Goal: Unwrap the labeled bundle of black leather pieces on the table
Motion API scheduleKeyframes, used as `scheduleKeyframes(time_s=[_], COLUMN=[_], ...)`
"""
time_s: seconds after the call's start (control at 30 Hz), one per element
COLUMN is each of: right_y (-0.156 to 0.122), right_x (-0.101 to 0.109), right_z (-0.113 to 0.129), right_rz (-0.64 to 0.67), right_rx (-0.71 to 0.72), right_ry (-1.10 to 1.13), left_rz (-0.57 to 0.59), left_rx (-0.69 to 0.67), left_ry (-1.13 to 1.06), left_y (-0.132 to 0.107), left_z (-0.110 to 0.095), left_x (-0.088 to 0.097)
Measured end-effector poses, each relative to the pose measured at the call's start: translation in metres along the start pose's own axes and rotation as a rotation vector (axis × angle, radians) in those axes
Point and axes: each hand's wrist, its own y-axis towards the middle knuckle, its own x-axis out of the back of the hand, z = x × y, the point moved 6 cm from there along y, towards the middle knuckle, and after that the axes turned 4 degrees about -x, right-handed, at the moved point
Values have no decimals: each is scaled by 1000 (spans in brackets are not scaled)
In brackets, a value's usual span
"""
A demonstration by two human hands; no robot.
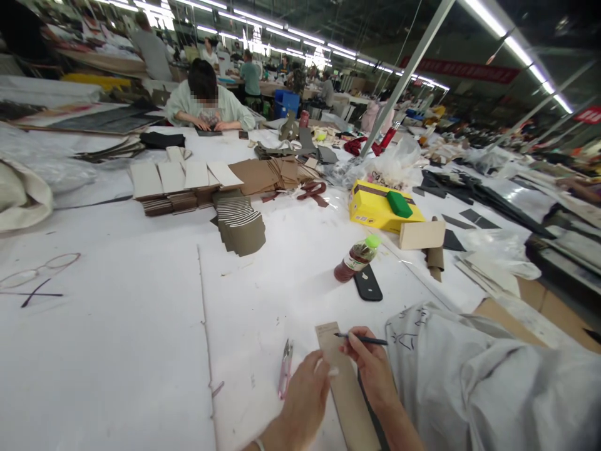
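Left hand [305, 401]: laid flat, fingertips pressing the tan strip [347, 407] onto the white bench [117, 351].
Right hand [373, 369]: pinched around a black pen [364, 340], its tip over the strip's upper end.
Snips [285, 369]: just left of the strip.
Bottle [355, 259]: lying beside a black phone [367, 284].
Yellow box [370, 216]: beyond the bottle.
Co-worker [206, 100]: seated at the far end.

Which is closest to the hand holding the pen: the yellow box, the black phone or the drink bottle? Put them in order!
From the right hand holding the pen:
1. Black phone, just ahead of it.
2. Drink bottle, lying on its side just beyond the phone.
3. Yellow box, farthest back.
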Motion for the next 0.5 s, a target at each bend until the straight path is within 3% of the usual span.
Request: scheduleKeyframes(time_s=[0.23,0.37,0.5], right_y=[-80,-108,-120], right_x=[-14,-29,-45], right_z=[59,89,111], right_rz=[-57,-77,-50], right_rx=[57,107,121], right_ry=[-74,-142,-186], left_rz=[61,83,86], left_rx=[254,250,210], left_ry=[-546,-714,-747], left_y=[-16,-28,-33], left_z=[-30,-54,-78], left_x=[59,88,109])
